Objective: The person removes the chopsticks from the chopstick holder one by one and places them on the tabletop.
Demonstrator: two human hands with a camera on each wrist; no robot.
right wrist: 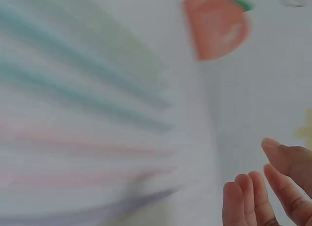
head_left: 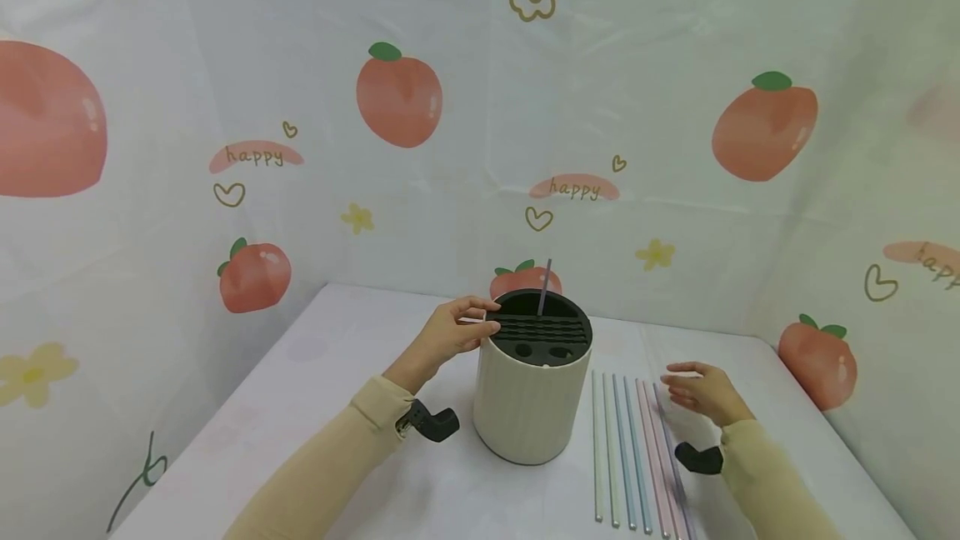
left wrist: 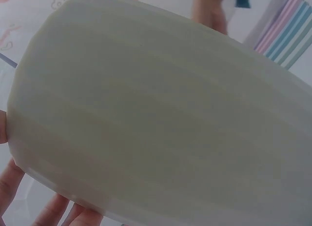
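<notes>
A cream, ribbed knife block (head_left: 531, 407) stands upright, its black top (head_left: 540, 328) showing a wide rear opening, a row of slots and round holes. One purple chopstick (head_left: 545, 288) leans up out of the rear opening. My left hand (head_left: 450, 332) holds the block at its upper left rim; in the left wrist view its fingers (left wrist: 51, 210) show along the block's edge. My right hand (head_left: 705, 394) hovers by the far end of another purple chopstick (head_left: 672, 452) on the table. In the right wrist view its fingers (right wrist: 243, 199) are loosely bent with nothing between them.
Right of the block, green chopsticks (head_left: 597, 448), blue chopsticks (head_left: 627, 452) and pink chopsticks (head_left: 654, 457) lie side by side, running front to back. A white cloth wall (head_left: 450, 215) with peach prints stands behind the white table (head_left: 330, 357) and at its sides.
</notes>
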